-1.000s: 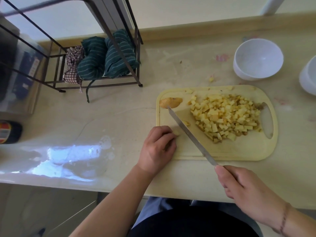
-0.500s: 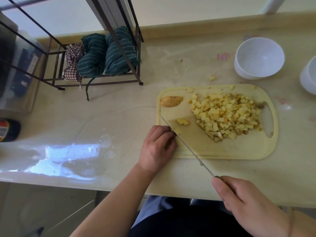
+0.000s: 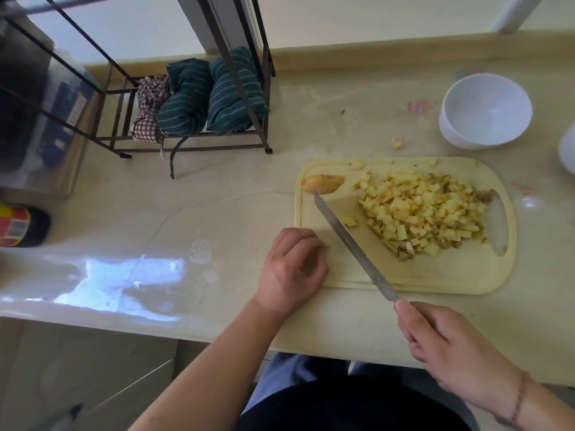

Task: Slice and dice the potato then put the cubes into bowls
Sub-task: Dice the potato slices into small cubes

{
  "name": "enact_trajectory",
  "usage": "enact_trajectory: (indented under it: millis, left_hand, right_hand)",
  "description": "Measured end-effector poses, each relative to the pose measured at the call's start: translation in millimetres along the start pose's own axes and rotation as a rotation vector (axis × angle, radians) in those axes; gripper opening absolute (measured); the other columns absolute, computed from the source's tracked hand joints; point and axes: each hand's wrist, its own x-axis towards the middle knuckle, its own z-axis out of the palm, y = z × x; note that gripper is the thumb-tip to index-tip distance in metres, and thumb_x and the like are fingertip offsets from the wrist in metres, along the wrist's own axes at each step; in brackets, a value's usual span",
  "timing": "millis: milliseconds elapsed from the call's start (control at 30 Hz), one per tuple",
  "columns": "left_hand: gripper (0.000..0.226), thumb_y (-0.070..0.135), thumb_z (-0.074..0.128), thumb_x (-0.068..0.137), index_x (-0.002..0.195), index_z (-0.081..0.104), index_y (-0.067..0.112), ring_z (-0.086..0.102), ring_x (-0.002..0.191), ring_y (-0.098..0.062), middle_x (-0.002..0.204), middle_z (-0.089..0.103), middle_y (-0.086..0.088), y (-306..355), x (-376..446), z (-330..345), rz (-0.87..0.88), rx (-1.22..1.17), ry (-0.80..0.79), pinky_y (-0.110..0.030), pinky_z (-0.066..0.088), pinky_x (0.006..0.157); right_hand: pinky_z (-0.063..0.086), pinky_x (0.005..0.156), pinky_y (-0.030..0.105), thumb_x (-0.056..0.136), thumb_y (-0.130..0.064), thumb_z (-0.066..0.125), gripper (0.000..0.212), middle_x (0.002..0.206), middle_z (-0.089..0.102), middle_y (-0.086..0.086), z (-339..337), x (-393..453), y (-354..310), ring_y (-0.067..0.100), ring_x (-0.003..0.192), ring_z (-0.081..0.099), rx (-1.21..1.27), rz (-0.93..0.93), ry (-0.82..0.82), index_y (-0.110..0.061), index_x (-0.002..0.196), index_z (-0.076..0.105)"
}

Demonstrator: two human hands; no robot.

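A pale yellow cutting board (image 3: pixel 435 275) lies on the counter. A heap of diced potato (image 3: pixel 420 216) covers its right half, and a skin-on potato end (image 3: pixel 323 184) sits in its far left corner. My right hand (image 3: pixel 451 353) grips the handle of a long knife (image 3: pixel 354 244). The blade lies slantwise over the board, its tip beside the potato end. One loose cut piece (image 3: pixel 350 220) rests against the blade's right side. My left hand (image 3: pixel 295 269) rests on the board's near left corner with fingers curled under, nothing visible in them. An empty white bowl (image 3: pixel 485 112) stands beyond the board.
A second white bowl (image 3: pixel 567 150) shows at the right edge. A dark wire rack (image 3: pixel 193 147) holding rolled striped cloths stands at the back left. A bottle (image 3: pixel 21 225) lies at the far left. One stray potato bit (image 3: pixel 397 145) lies on the counter.
The knife drew back beside my left fingers, then shifted right and forward, tip now near the potato end. The loose cut piece slid slightly right. My left hand stayed put.
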Motion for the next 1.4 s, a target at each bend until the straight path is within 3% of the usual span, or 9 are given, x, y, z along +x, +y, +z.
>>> enact_trajectory:
  millis: [133, 300, 433, 567, 867, 1033, 1167, 1300, 1400]
  left_hand:
    - [0.019, 0.005, 0.053, 0.079, 0.094, 0.064, 0.0, 0.059, 0.093, -0.013, 0.099, 0.062, -0.003, 4, -8, -10, -0.184, -0.053, 0.04, -0.014, 0.045, 0.087]
    - [0.035, -0.009, 0.06, 0.072, 0.094, 0.05, 0.017, 0.05, 0.081, -0.006, 0.093, 0.055, 0.005, 6, -9, -6, -0.304, -0.036, 0.071, -0.006, 0.039, 0.076]
    - [0.029, -0.015, 0.063, 0.068, 0.076, 0.049, 0.009, 0.046, 0.075, -0.017, 0.088, 0.048, 0.001, 0, -9, -3, -0.27, 0.005, 0.088, -0.019, 0.041, 0.066]
    - [0.01, 0.003, 0.057, 0.073, 0.07, 0.05, 0.009, 0.044, 0.08, -0.022, 0.081, 0.05, -0.002, -3, -10, -1, -0.236, 0.11, 0.055, -0.04, 0.042, 0.069]
    - [0.003, 0.012, 0.051, 0.074, 0.071, 0.051, 0.01, 0.041, 0.085, -0.018, 0.082, 0.05, 0.0, -3, -10, 2, -0.247, 0.168, -0.014, -0.036, 0.034, 0.074]
    - [0.004, 0.013, 0.05, 0.074, 0.072, 0.053, 0.01, 0.043, 0.088, -0.017, 0.086, 0.053, 0.001, 1, -5, 1, -0.255, 0.163, -0.035, -0.034, 0.035, 0.074]
    - [0.016, 0.008, 0.061, 0.082, 0.096, 0.069, 0.006, 0.055, 0.103, -0.024, 0.107, 0.063, -0.007, 0, 45, -1, -0.137, 0.112, -0.055, -0.039, 0.049, 0.091]
    - [0.032, 0.021, 0.071, 0.094, 0.123, 0.068, 0.008, 0.054, 0.119, -0.03, 0.126, 0.064, -0.009, -13, 106, 4, -0.216, 0.261, -0.288, -0.045, 0.045, 0.106]
    - [0.029, 0.029, 0.063, 0.097, 0.099, 0.076, 0.003, 0.06, 0.09, -0.038, 0.096, 0.068, -0.014, -20, 123, 4, -0.119, 0.298, -0.338, -0.05, 0.053, 0.083]
  right_hand:
    - [0.029, 0.045, 0.014, 0.08, -0.078, 0.036, 0.063, 0.051, 0.038, -0.005, 6, -3, 4, 0.004, 0.045, 0.034, 0.0, -0.081, -0.059, -0.019, 0.063, 0.044]
    - [0.032, 0.053, 0.02, 0.082, -0.074, 0.034, 0.053, 0.05, 0.039, -0.008, 17, -5, 1, 0.004, 0.047, 0.038, -0.035, -0.136, -0.063, -0.027, 0.062, 0.048]
    - [0.031, 0.054, 0.023, 0.083, -0.072, 0.036, 0.054, 0.053, 0.037, -0.008, 18, -1, 2, 0.004, 0.05, 0.035, -0.019, -0.12, -0.09, -0.022, 0.063, 0.045]
    - [0.032, 0.055, 0.026, 0.081, -0.07, 0.037, 0.059, 0.055, 0.035, -0.007, 17, 1, 7, 0.008, 0.052, 0.034, -0.057, -0.119, -0.072, -0.013, 0.066, 0.04]
    - [0.025, 0.041, 0.016, 0.082, -0.068, 0.04, 0.054, 0.053, 0.03, -0.004, -10, -4, 11, 0.01, 0.046, 0.026, 0.084, -0.012, -0.005, -0.018, 0.062, 0.04]
    - [0.018, 0.034, 0.014, 0.087, -0.052, 0.04, 0.053, 0.059, 0.023, 0.007, -21, -5, 11, 0.01, 0.04, 0.019, 0.215, 0.055, 0.01, -0.001, 0.071, 0.038]
    - [0.019, 0.034, 0.013, 0.088, -0.047, 0.041, 0.054, 0.056, 0.025, 0.006, -19, -5, 10, 0.008, 0.037, 0.021, 0.284, 0.038, -0.003, 0.004, 0.072, 0.035]
    - [0.019, 0.035, 0.017, 0.087, -0.057, 0.043, 0.065, 0.057, 0.027, 0.01, -22, -11, 12, 0.012, 0.038, 0.022, 0.358, 0.069, -0.01, 0.007, 0.075, 0.036]
    - [0.02, 0.039, 0.019, 0.072, -0.074, 0.049, 0.072, 0.054, 0.027, 0.009, -24, -14, 12, 0.016, 0.041, 0.022, 0.402, 0.088, -0.013, -0.002, 0.068, 0.04]
